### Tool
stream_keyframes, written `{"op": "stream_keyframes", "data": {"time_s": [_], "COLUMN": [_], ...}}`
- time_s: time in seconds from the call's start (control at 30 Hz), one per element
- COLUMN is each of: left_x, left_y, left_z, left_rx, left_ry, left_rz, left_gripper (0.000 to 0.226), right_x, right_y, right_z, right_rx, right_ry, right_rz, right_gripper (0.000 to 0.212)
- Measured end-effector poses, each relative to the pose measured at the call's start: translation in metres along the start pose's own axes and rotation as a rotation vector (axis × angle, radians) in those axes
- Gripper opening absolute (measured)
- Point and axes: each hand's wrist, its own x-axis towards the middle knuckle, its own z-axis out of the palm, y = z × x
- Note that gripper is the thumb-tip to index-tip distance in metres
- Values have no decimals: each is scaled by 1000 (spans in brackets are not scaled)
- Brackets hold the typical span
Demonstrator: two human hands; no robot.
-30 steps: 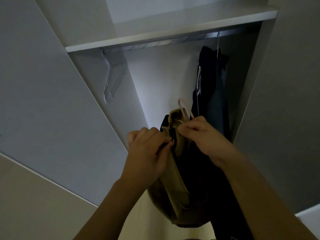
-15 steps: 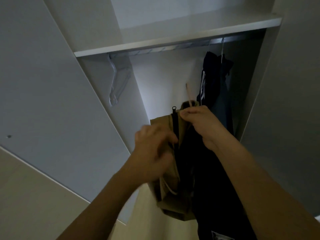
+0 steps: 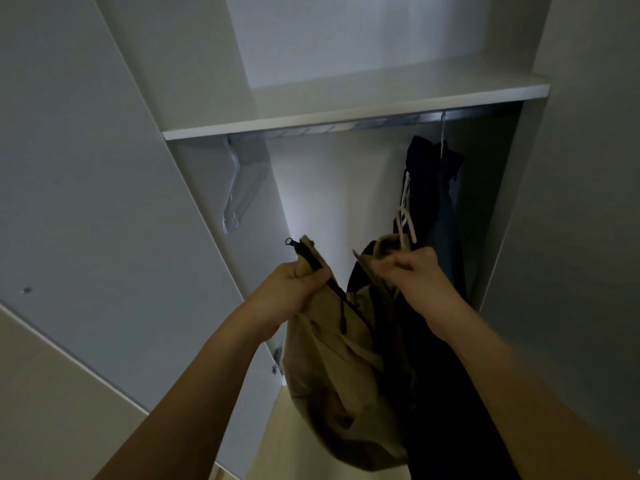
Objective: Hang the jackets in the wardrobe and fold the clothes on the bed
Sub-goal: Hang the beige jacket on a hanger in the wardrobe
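In the head view, the person is standing before the open wardrobe (image 3: 588, 237) and looking up at its rail (image 3: 381, 123), which is running just under the shelf (image 3: 346, 112). Below the rail, both hands are holding up a tan jacket (image 3: 332, 368). The left hand (image 3: 294, 289) is gripping one front edge beside the black zipper (image 3: 313, 263), fingers curled tight round the cloth. The right hand (image 3: 412, 271) is pinching the other front edge together with a pale hanger (image 3: 406, 227) whose hook is poking up above the knuckles. The jacket is being spread open between them, well below the rail and not yet hooked on it.

At the rail's right end, a dark jacket (image 3: 433, 188) is already hanging on a wire hook. At the rail's left end, a few clear empty hangers (image 3: 242, 192) are dangling.

By my reading, one jacket is done, this one is midway onto its hanger, and hooking it up is remaining. The bed and its clothes are lying out of view, so I cannot tell how the folding stands
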Motion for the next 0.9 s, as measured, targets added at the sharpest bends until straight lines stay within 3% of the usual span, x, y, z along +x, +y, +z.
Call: {"op": "stream_keyframes", "data": {"time_s": [0.07,0.2,0.4,0.73,0.9], "left_x": [1,0,-1,-5,-5], "left_y": [0,4,5,-6,-3], "left_z": [4,21,29,26,29], "left_rx": [-48,-28,-9,-25,17], "left_ry": [47,100,151,195,284], "left_rz": [43,132,220,189,209], "left_gripper": [27,23,21,22,22], "right_x": [-8,-16,-12,-2,18], "right_y": [8,11,17,16,9], "right_z": [3,11,12,3,-2], "right_rx": [-36,-150,-343,-260,-294], "right_ry": [-13,-85,-145,-276,-190], "right_rz": [-1,-45,-138,-101,-119], "right_gripper": [29,60,15,16,20]}}
